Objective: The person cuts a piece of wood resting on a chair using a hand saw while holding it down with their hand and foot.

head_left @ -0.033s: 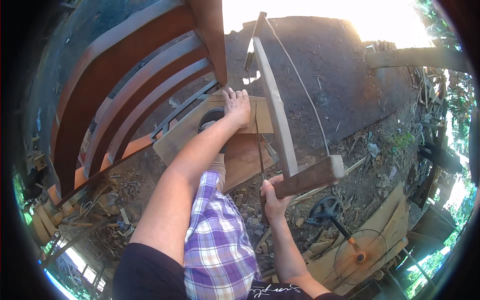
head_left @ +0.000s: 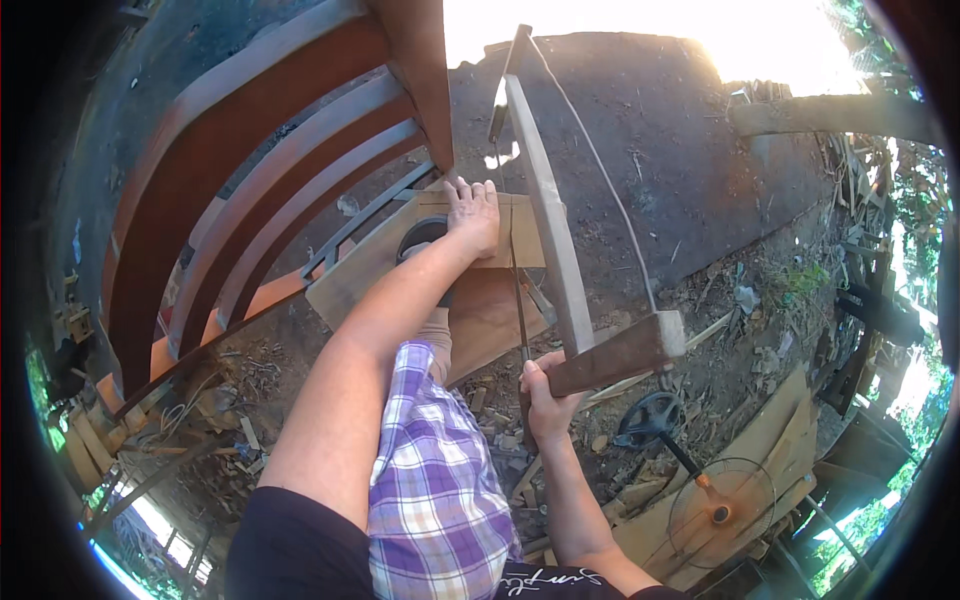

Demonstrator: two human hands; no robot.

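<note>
My right hand (head_left: 550,400) is closed around the near end of a wooden frame saw (head_left: 548,210), by its dark end piece. The saw's narrow blade (head_left: 520,310) runs away from me and crosses a light wooden board (head_left: 528,235) to the right of my left hand. Flat on that board lies my left hand (head_left: 475,222), its fingers stretched toward the far edge. My foot in a dark sandal (head_left: 425,235) rests beside that wrist, partly hidden by the forearm. Beneath the board shows a reddish-brown wooden panel (head_left: 490,315).
A large brown slatted wooden frame (head_left: 275,70) stands close on the left. Wood scraps (head_left: 240,400) litter the ground. At the lower right are a fan with a round wire guard (head_left: 720,515), a black wheel-shaped base (head_left: 650,420) and long planks (head_left: 790,440).
The saw has shifted very slightly along its length. My left hand stays in the same place on the board.
</note>
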